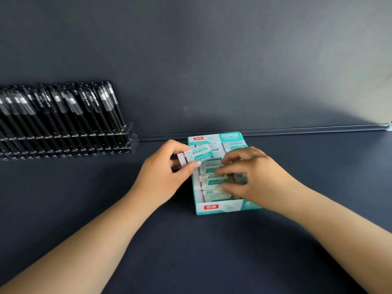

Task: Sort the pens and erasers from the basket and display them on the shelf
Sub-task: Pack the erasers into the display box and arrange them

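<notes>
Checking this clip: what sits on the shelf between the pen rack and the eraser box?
In the head view only the left hand lies there, holding one eraser between pen rack and eraser box; otherwise bare dark shelf.

2 bare forearms, no sleeves in view; left hand (161, 172) and right hand (252, 177) ungloved, with short plain nails.

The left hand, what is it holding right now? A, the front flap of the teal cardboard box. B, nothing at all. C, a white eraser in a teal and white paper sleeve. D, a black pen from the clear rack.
C: the left hand pinches a white eraser in a teal and white paper sleeve just above the left edge of the open teal cardboard box, while the black pens stand untouched in their clear rack.
</notes>
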A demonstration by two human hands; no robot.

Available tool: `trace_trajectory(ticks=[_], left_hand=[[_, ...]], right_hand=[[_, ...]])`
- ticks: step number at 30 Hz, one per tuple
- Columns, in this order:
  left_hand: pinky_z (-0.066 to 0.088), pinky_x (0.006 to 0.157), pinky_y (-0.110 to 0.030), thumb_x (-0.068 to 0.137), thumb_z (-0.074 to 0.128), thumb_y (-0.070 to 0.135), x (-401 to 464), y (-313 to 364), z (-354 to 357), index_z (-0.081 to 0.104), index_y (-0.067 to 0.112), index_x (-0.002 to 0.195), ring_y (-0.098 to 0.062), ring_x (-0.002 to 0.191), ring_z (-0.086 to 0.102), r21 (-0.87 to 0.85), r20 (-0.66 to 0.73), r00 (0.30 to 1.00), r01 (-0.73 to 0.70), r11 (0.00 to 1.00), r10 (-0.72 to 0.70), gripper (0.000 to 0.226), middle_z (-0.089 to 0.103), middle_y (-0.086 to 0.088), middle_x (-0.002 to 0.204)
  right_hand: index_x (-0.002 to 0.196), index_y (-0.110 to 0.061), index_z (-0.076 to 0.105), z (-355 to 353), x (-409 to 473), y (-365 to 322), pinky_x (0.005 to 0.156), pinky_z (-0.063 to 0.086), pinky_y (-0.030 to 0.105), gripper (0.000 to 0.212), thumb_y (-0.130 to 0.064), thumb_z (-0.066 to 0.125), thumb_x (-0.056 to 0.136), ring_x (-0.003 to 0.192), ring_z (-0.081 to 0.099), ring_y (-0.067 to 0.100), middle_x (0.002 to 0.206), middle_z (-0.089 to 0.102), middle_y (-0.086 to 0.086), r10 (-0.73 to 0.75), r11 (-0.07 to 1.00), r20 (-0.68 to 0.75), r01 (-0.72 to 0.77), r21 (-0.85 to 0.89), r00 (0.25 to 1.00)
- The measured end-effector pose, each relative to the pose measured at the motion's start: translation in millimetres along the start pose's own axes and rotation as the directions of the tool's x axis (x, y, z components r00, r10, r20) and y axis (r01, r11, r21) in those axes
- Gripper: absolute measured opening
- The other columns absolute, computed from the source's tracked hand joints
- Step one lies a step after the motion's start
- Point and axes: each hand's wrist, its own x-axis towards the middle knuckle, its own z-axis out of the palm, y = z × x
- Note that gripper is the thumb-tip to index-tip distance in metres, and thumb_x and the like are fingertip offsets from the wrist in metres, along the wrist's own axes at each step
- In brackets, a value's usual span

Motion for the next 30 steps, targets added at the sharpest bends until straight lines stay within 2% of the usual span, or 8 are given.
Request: trace_trajectory(ticks=[2, 6, 11, 16, 21, 24, 27, 30], left_hand=[[0.044, 0.066, -0.003, 0.078, 0.070, 0.016, 0.2, -0.8, -0.2, 0.051, 0.033, 0.081, 0.017, 0.076, 0.059, -0.009, 0.004, 1.000, 0.001, 1.000, -0.001, 0.026, 0.059, 0.030, 0.087], [0.045, 0.068, -0.005, 0.078, 0.070, 0.018, 1.3, -4.0, -0.3, 0.051, 0.034, 0.081, 0.014, 0.078, 0.060, -0.010, 0.019, 1.000, 0.013, 1.000, -0.013, 0.025, 0.059, 0.031, 0.086], [0.048, 0.072, -0.010, 0.078, 0.069, 0.019, 1.9, -5.2, -0.1, 0.052, 0.032, 0.083, 0.009, 0.084, 0.062, -0.010, 0.020, 1.000, 0.019, 1.000, -0.019, 0.022, 0.060, 0.029, 0.090], [0.046, 0.073, -0.006, 0.078, 0.068, 0.021, 2.2, -4.1, -0.6, 0.052, 0.033, 0.083, 0.012, 0.082, 0.061, -0.009, 0.020, 1.000, 0.020, 1.000, -0.019, 0.021, 0.059, 0.029, 0.090], [0.041, 0.074, -0.002, 0.075, 0.071, 0.021, -1.2, 1.7, -1.2, 0.054, 0.034, 0.085, 0.013, 0.086, 0.059, -0.012, 0.012, 0.999, -0.045, 0.999, 0.045, 0.024, 0.060, 0.028, 0.093], [0.037, 0.078, 0.000, 0.064, 0.072, 0.047, -4.2, 6.0, -1.9, 0.053, 0.043, 0.086, 0.019, 0.088, 0.054, 0.083, -0.002, 0.991, -0.135, 0.987, 0.135, 0.029, 0.058, 0.030, 0.091], [0.035, 0.082, 0.000, 0.062, 0.059, 0.055, -5.7, 6.8, -0.7, 0.060, 0.041, 0.076, 0.021, 0.091, 0.051, 0.096, 0.017, 0.986, -0.166, 0.981, 0.165, 0.020, 0.059, 0.034, 0.087], [0.035, 0.082, 0.000, 0.062, 0.059, 0.055, -7.7, 7.1, 2.0, 0.054, 0.036, 0.103, 0.021, 0.092, 0.051, 0.087, 0.038, 0.974, -0.225, 0.971, 0.222, 0.045, 0.055, 0.045, 0.093]], right_hand=[[0.110, -0.031, 0.066, 1.7, -1.2, 7.1, 0.095, 0.019, 0.007, 0.030, -0.032, 0.067, 0.080, 0.120, 0.039, 0.004, 0.124, 0.049, -0.016, 0.006, 0.998, 0.030, -0.008, 0.058, 1.000], [0.112, -0.028, 0.064, 2.9, 0.3, 7.7, 0.083, 0.021, -0.006, 0.034, -0.027, 0.069, 0.079, 0.114, 0.036, -0.008, 0.109, 0.044, -0.026, 0.083, 0.986, 0.090, -0.095, 0.140, 0.992], [0.117, -0.034, 0.060, 5.4, -0.6, 8.4, 0.092, 0.021, 0.002, 0.035, -0.028, 0.064, 0.083, 0.121, 0.038, -0.004, 0.131, 0.044, -0.021, 0.090, 0.982, 0.168, -0.116, 0.149, 0.982], [0.121, -0.034, 0.056, 0.7, -2.1, 8.4, 0.089, 0.018, -0.004, 0.043, -0.031, 0.066, 0.079, 0.106, 0.030, -0.016, 0.116, 0.036, -0.029, 0.061, 0.972, 0.203, -0.104, 0.209, 0.977], [0.133, -0.030, 0.042, 1.0, -5.3, 5.8, 0.092, 0.022, -0.003, 0.063, -0.035, 0.068, 0.075, 0.110, 0.036, -0.012, 0.118, 0.039, -0.027, 0.089, 0.943, 0.095, -0.115, 0.313, 0.991], [0.125, -0.032, 0.045, -3.4, -5.5, 4.5, 0.097, 0.030, 0.004, 0.057, -0.041, 0.061, 0.071, 0.113, 0.043, -0.012, 0.117, 0.047, -0.028, 0.099, 0.891, -0.015, -0.082, 0.447, 0.995], [0.118, -0.023, 0.058, -6.6, -6.1, 4.5, 0.090, 0.026, -0.004, 0.046, -0.029, 0.067, 0.074, 0.106, 0.038, -0.018, 0.104, 0.044, -0.034, 0.065, 0.915, -0.084, -0.025, 0.404, 0.994], [0.111, -0.016, 0.065, -8.5, -7.7, 4.6, 0.087, 0.029, -0.002, 0.038, -0.021, 0.073, 0.074, 0.103, 0.041, -0.009, 0.096, 0.048, -0.030, 0.057, 0.941, -0.109, -0.018, 0.338, 0.992]])
